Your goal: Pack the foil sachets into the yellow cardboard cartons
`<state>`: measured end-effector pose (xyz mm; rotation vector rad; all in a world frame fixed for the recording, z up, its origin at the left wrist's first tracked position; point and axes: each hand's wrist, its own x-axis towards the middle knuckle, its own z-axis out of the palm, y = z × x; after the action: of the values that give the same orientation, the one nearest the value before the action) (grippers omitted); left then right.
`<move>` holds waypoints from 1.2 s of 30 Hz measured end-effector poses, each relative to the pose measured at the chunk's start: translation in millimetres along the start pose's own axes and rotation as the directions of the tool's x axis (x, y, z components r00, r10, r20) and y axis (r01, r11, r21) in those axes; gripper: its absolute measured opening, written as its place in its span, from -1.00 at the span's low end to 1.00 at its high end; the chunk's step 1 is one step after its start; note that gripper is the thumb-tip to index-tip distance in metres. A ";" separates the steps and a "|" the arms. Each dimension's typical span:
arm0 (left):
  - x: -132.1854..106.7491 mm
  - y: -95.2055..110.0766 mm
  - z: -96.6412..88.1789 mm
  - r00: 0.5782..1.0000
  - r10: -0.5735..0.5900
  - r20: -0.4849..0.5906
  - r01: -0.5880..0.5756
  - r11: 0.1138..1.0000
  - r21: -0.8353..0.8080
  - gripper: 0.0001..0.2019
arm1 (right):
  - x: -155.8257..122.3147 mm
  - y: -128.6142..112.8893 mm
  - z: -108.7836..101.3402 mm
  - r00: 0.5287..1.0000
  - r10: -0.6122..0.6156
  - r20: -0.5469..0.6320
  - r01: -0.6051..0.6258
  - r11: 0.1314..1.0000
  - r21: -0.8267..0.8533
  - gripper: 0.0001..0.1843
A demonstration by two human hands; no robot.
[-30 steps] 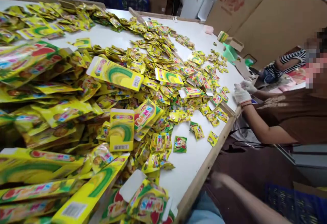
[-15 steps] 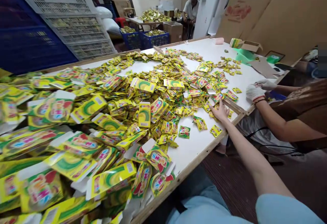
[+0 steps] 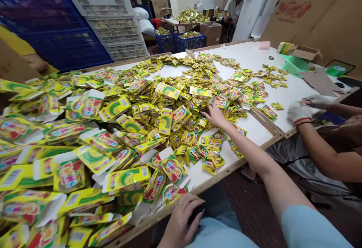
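Yellow sachets (image 3: 210,153) are lying heaped across a white table (image 3: 254,57), with flat yellow cartons (image 3: 124,178) piling up along its near left side. The right hand (image 3: 216,115) is reaching into the heap, fingers spread flat on the packets. The left hand (image 3: 181,223) is resting loosely curled at the table's near edge, holding nothing. A co-worker's gloved hands (image 3: 299,111) are sitting at the far right edge.

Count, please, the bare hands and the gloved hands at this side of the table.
Bare hands: 2, the left hand by the table edge, the right hand on the sachets.
Gloved hands: 2, a co-worker's nearer glove and farther glove.
Total: 4.
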<state>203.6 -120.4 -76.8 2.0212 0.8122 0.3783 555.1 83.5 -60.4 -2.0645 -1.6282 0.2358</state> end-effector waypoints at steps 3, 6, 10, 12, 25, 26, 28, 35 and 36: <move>14.9 -5.6 12.1 0.981 0.151 -0.121 -0.098 0.928 0.361 -0.61 | 44.1 -8.8 12.6 0.999 -0.033 0.040 0.034 0.999 -0.021 -0.40; 24.4 -9.0 14.7 0.965 0.119 -0.235 0.037 0.822 0.569 -0.55 | 50.9 -8.1 24.2 0.996 -0.043 0.077 0.045 0.999 -0.018 -0.38; 37.0 1.5 5.1 0.942 -0.011 -0.336 0.225 0.762 0.607 -0.33 | 12.9 -2.9 31.7 0.986 -0.093 0.141 0.086 0.995 0.057 -0.38; 43.4 8.1 1.5 0.934 -0.048 -0.355 0.268 0.750 0.604 -0.31 | -14.3 -6.6 34.2 0.975 -0.135 0.179 0.117 0.988 0.103 -0.41; 47.0 8.5 8.4 0.876 0.014 -0.483 0.283 0.796 0.535 -0.32 | -75.5 -5.2 -13.2 0.926 -0.357 0.125 0.315 0.911 0.267 -0.62; 45.6 8.0 8.4 0.857 0.051 -0.513 0.276 0.795 0.540 -0.33 | -82.2 -9.9 -9.2 0.925 -0.362 0.118 0.319 0.907 0.276 -0.62; 43.1 9.6 5.8 0.820 0.137 -0.556 0.257 0.779 0.572 -0.41 | -93.9 -23.1 -0.6 0.939 -0.325 0.113 0.277 0.908 0.315 -0.66; 62.7 40.0 -41.1 0.851 0.217 -0.478 0.142 0.782 0.607 -0.72 | -105.6 -32.1 -20.4 0.992 -0.112 0.056 0.068 0.855 0.515 -0.77; 70.0 44.0 -47.4 0.877 0.209 -0.433 0.118 0.779 0.616 -0.76 | -112.9 -29.2 -24.5 0.996 -0.084 0.042 0.046 0.830 0.556 -0.73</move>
<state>247.0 -60.0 -17.2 2.6231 1.3378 0.7397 509.8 -25.5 -44.0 -1.5620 -1.4405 0.6756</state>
